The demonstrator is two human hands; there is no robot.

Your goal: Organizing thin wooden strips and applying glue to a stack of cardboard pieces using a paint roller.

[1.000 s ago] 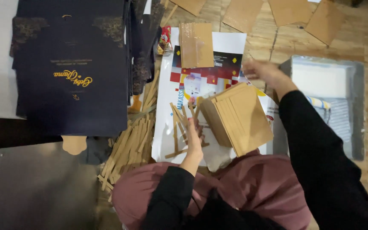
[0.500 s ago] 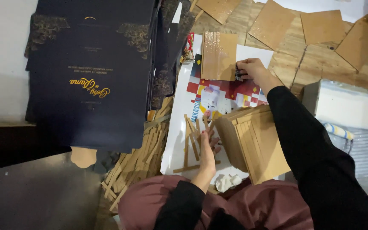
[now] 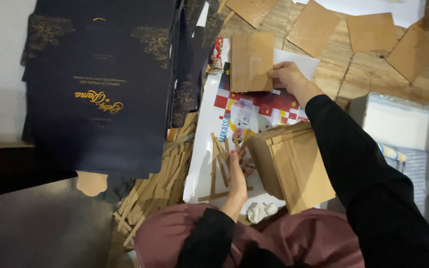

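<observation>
A big pile of dark blue folders with shiny gold flower patterns and gold writing lies at the left on the wooden floor. Next to it is a white glossy poster with bright red and blue squares. On the poster, near the person's lap, stands a thick stack of brown cardboard sheets, flat and smooth with straight edges. At the top of the poster lies one brown cardboard piece, a plain rectangle with a fold line down it. The right hand touches its lower right corner, and its grip looks pinched shut on that edge. The left hand rests lower down on thin brown strips, fingers curled on them, though I cannot tell if it really holds one. More thin strips lie heaped beside the poster. Small brown squares are spread on the floor at the top.
</observation>
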